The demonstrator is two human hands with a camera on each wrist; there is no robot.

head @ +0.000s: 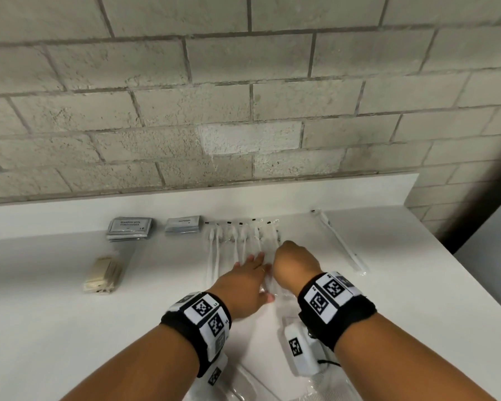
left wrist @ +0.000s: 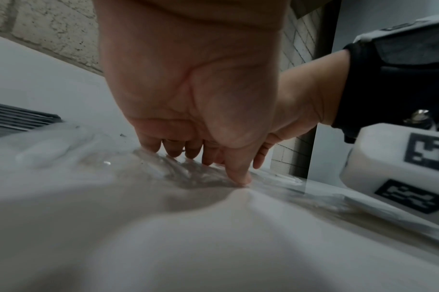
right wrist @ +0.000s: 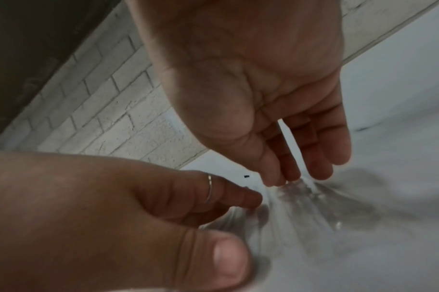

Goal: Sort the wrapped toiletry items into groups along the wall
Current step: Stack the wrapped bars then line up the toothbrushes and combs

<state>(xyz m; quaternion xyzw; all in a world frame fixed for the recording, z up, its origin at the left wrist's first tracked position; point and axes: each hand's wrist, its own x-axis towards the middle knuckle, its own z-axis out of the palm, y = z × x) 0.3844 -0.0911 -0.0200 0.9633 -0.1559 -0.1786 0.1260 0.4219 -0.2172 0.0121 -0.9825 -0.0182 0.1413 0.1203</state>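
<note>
Several clear-wrapped white toothbrushes (head: 237, 238) lie side by side on the white counter (head: 70, 328), heads toward the brick wall. My left hand (head: 253, 272) lies flat on their handles, fingers straight, thumb tip pressing the plastic (left wrist: 241, 177). Beside it, my right hand (head: 289, 256) points down, and its straight fingertips (right wrist: 283, 177) touch the rightmost wrappers (right wrist: 313, 207). Neither hand grips anything. One more wrapped toothbrush (head: 339, 241) lies apart, slanted, at the right.
A stack of grey shampoo sachets (head: 129, 228) and a smaller stack of grey toothpaste sachets (head: 182, 225) sit by the wall, left of the toothbrushes. Beige wooden combs (head: 103, 274) are piled nearer on the left. Crumpled clear plastic (head: 243, 386) lies at the near edge.
</note>
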